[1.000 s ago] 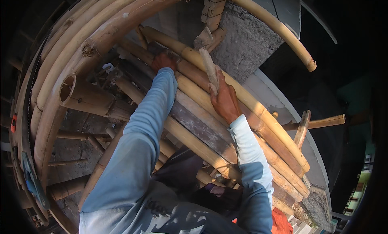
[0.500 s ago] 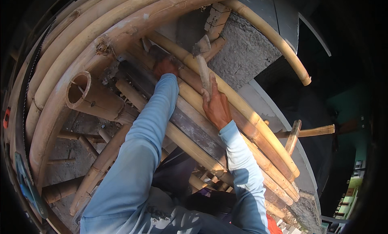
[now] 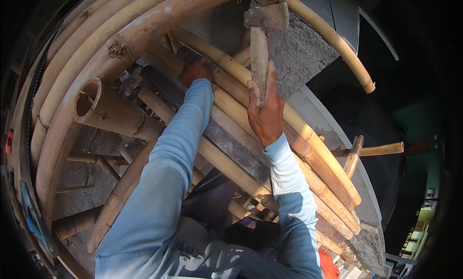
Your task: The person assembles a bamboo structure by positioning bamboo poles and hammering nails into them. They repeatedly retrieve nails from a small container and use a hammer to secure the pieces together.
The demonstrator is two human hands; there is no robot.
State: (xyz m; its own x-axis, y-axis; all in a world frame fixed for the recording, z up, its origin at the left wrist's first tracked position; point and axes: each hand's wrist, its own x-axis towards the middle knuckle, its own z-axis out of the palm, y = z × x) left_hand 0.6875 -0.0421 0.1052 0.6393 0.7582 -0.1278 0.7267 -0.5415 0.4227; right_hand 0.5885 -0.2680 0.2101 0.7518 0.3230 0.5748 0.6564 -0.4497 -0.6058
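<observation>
My right hand [image 3: 267, 112] is closed around the wooden handle of a hatchet [image 3: 259, 55]. Its dull metal head is raised above the bamboo, blade edge pointing right. My left hand [image 3: 197, 73], arm stretched forward, is closed over a brown bamboo pole [image 3: 224, 81] in the bundle; its fingers are partly hidden. Beside that pole lies a yellow bamboo pole [image 3: 308, 132]. On the near side, a dark, weathered length [image 3: 231, 151] runs parallel to the others, under my left forearm.
Thick bamboo poles [image 3: 82, 81] curve along the left. A wide hollow bamboo end [image 3: 89, 100] faces me there. A handsaw [image 3: 36, 223] with a blue-green handle stands at the far left. Rough concrete [image 3: 301, 52] lies beyond the bundle, and another bamboo pole [image 3: 333, 35] juts out at upper right.
My right hand has raised the hatchet up and slightly right, so its head now shows broadside. My left hand stays at nearly the same place on the bamboo.
</observation>
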